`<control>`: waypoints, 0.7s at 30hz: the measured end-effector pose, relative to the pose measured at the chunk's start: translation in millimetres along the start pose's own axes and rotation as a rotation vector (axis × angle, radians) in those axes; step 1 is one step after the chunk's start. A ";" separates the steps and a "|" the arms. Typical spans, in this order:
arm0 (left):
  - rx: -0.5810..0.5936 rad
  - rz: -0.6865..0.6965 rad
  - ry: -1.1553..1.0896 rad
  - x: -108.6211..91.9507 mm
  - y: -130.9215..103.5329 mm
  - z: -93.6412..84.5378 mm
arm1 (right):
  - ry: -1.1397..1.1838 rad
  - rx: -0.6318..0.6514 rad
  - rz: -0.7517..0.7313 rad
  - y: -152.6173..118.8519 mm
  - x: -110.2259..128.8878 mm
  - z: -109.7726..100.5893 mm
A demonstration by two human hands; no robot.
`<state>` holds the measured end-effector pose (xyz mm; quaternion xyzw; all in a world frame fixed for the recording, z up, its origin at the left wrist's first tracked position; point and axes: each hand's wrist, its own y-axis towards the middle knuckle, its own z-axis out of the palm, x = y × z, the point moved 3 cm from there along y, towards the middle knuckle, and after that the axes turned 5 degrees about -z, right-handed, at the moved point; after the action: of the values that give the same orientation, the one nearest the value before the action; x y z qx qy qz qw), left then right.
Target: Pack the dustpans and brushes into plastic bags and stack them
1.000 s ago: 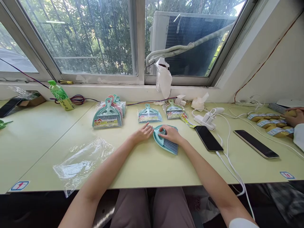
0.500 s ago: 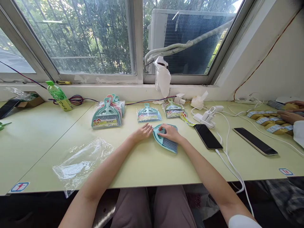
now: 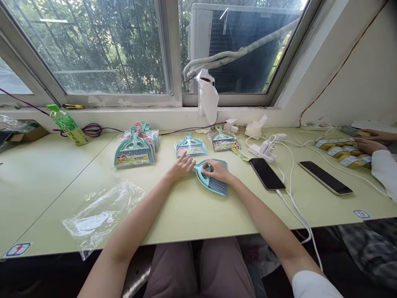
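A light-blue dustpan (image 3: 202, 179) lies on the table in front of me, its handle pointing left, with a small hand brush (image 3: 218, 186) nested in it, grey-blue bristles showing. My right hand (image 3: 217, 171) is over the set, thumb and fingers curled onto the brush. At the handle's tip is my left hand (image 3: 181, 167), fingers stretched out and apart. Behind my hands stand a bagged blue dustpan set (image 3: 191, 145) and a bagged green one (image 3: 221, 140). Several more bagged sets (image 3: 135, 149) stand grouped to the left.
An empty clear plastic bag (image 3: 102, 215) lies at front left. A green drink bottle (image 3: 68, 126) leans at the back left. To the right are two phones (image 3: 269, 174), a white power strip (image 3: 263, 152) and cables. Another person's hands (image 3: 370, 142) touch yellow packages (image 3: 344, 153) at far right.
My left hand's fingers have spread and lifted from around the handle's tip. My right hand stays on the brush. The whole view has shifted slightly.
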<state>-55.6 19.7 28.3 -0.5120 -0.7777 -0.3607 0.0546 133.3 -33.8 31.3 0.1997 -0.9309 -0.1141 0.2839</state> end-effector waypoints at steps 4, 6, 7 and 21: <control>0.003 0.047 -0.008 -0.1 -3.3 1.4 | -0.008 0.003 -0.009 -1.2 3.6 -1.7; 0.018 0.048 -0.014 -0.7 -3.5 2.2 | -0.003 0.006 -0.010 -1.4 4.7 -3.2; 0.027 0.049 -0.024 -1.0 -3.2 2.6 | 0.000 0.008 -0.009 -1.5 5.0 -3.9; 0.050 0.016 -0.068 -6.0 -2.9 -3.4 | 0.026 0.000 0.008 -0.9 5.9 -9.2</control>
<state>-56.2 12.4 26.6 -0.5284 -0.7838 -0.3231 0.0440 134.3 -38.1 41.4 0.1972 -0.9279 -0.1106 0.2964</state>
